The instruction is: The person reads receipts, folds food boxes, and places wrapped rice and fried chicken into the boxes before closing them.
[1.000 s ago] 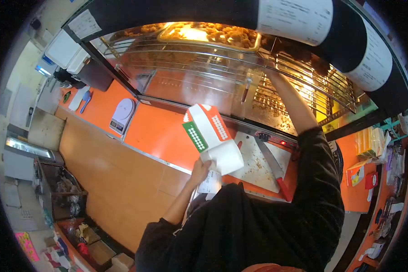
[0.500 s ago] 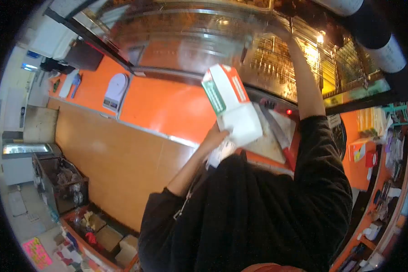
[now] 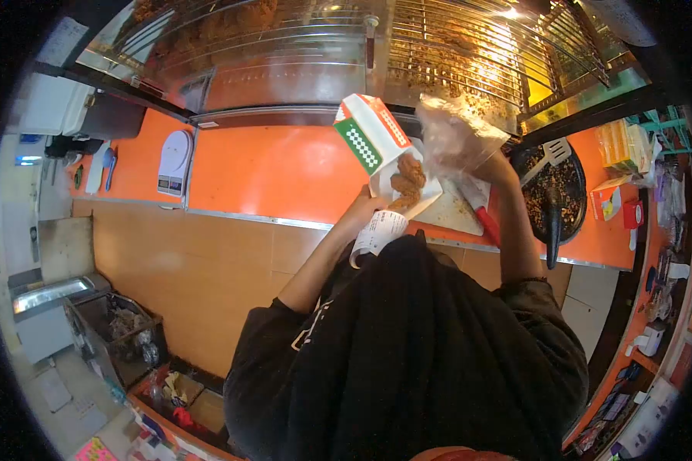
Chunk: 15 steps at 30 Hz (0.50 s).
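Note:
My left hand [image 3: 365,209] grips a white, green and orange takeaway box [image 3: 373,127] at its lower left side, its lid raised. Brown pieces of fried chicken [image 3: 409,182] lie inside the box. A printed paper slip [image 3: 378,233] hangs by that hand, its curled end towards my body; whether the fingers hold it I cannot tell. Clear, crinkled plastic covers my right hand [image 3: 469,142], just right of the box. Through the plastic and blur its fingers do not show clearly.
A red-handled knife [image 3: 487,223] lies on a cutting board [image 3: 463,211]. To its right stands a black pan [image 3: 573,203] of crumbs with a slotted spatula [image 3: 553,154]. A lit glass cabinet [image 3: 454,54] with wire racks runs behind the orange counter [image 3: 269,173]; a scale [image 3: 174,163] sits left.
My right hand has come down out of the lit cabinet to beside the box. Fried chicken now shows in the box. My left hand still holds the box in nearly the same place.

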Motion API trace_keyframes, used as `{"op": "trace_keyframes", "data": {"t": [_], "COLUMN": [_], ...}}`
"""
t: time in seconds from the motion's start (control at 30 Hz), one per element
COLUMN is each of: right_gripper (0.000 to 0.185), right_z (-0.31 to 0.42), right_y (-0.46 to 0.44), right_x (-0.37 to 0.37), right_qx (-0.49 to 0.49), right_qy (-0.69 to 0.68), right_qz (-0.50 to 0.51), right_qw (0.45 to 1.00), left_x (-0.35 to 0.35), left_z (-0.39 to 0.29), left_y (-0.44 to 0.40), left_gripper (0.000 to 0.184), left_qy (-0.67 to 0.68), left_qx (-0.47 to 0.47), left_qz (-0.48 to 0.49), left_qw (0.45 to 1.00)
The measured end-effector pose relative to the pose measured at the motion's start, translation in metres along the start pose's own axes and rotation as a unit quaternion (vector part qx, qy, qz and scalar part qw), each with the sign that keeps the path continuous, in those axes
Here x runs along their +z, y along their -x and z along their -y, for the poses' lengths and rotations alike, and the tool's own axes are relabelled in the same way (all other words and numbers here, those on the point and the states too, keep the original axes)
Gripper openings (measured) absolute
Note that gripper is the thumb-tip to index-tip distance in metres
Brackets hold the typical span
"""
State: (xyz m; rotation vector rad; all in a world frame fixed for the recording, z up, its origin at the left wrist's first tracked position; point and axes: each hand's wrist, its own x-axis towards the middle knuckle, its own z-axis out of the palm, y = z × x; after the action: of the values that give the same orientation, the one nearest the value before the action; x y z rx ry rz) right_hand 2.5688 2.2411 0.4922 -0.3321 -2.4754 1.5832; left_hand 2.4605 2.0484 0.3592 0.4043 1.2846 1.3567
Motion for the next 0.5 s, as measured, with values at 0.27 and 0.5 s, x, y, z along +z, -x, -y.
{"op": "trace_keyframes", "data": {"t": [0.27, 0.5], "right_gripper": [0.039, 0.027], "right_z": [0.028, 0.018], "right_y": [-0.099, -0.094], "right_x": [0.022, -0.011], "right_qx": [-0.180, -0.199], "right_qy": [0.121, 0.638], "right_qz": [-0.094, -0.170], "right_qw": [0.972, 0.724], "left_x": [-0.025, -0.022], "left_z": [0.000, -0.015], "left_y": [0.028, 0.030], "left_gripper": [0.021, 0.034], "left_qy": [0.061, 0.079], "left_qx": [-0.067, -0.066], "left_qz": [-0.015, 0.010], "left_qw": [0.996, 0.995]}}
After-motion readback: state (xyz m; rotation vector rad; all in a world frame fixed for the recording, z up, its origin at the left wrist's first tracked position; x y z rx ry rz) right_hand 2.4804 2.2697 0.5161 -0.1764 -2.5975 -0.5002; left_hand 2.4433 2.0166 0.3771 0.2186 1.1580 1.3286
